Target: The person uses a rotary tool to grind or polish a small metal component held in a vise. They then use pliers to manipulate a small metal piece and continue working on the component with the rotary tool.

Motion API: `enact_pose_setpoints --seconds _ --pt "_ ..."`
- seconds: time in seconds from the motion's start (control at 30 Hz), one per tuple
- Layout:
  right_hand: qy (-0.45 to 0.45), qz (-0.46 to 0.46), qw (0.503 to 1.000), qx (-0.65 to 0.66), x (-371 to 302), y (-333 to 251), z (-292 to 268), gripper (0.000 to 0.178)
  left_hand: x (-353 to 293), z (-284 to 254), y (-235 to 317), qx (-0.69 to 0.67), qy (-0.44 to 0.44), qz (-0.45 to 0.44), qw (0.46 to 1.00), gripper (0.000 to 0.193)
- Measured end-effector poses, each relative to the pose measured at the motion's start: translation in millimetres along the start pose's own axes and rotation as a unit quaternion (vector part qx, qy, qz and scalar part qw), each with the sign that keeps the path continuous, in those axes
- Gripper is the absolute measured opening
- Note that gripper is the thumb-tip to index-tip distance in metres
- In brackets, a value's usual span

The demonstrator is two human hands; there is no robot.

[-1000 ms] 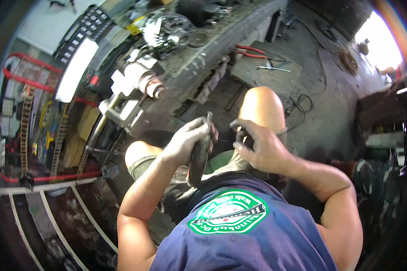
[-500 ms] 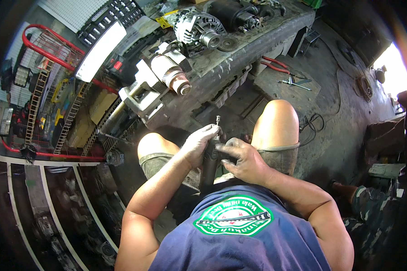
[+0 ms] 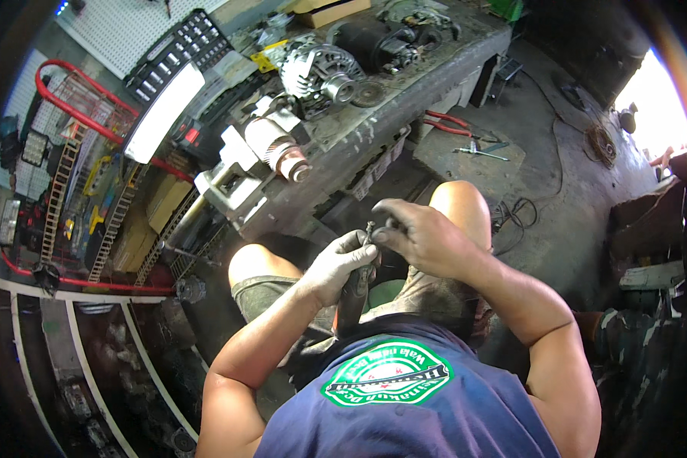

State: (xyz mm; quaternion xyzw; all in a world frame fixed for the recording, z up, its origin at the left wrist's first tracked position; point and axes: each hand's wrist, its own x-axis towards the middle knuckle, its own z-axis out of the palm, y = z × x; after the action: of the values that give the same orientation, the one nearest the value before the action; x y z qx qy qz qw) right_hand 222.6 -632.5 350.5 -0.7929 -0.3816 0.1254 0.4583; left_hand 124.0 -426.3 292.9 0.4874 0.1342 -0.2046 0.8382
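Observation:
My left hand (image 3: 337,267) is wrapped round a dark, cylinder-shaped hand tool (image 3: 353,294), held upright between my knees. A thin metal tip (image 3: 370,227) sticks up from the tool's top, just above my left thumb. Grime and shadow hide what kind of tool it is. My right hand (image 3: 427,238) is raised just right of the tip. Its thumb and forefinger are bent with a gap between them, and nothing shows in them.
Ahead stands a workbench (image 3: 359,141) with an alternator (image 3: 320,72), a geared shaft part (image 3: 275,149) and a socket set (image 3: 179,49). Red-handled pliers (image 3: 450,126) lie beyond my right knee. A red-framed wire rack (image 3: 84,95) and a slatted shelf (image 3: 76,328) are at the left.
My right hand has lifted away from the tool's body, up and to the right beside the tip. The left hand keeps its hold, and the tool sits slightly lower.

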Motion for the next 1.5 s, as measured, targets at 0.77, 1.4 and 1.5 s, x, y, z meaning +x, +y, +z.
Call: enact_pose_setpoints --seconds 0.77,1.4,1.5 --pt "-0.341 -0.108 0.925 -0.126 20 13 -32 0.033 -3 31 17 0.043 -0.063 -0.093 0.993 0.024" --pt "-0.409 -0.004 0.91 -0.07 -60 -21 -21 0.03 -38 62 -4 0.505 -0.217 0.068 0.833 0.03" --pt "-0.357 0.078 0.929 -0.056 -75 -44 -37 0.031 -52 71 12 0.578 -0.216 0.121 0.778 0.029"
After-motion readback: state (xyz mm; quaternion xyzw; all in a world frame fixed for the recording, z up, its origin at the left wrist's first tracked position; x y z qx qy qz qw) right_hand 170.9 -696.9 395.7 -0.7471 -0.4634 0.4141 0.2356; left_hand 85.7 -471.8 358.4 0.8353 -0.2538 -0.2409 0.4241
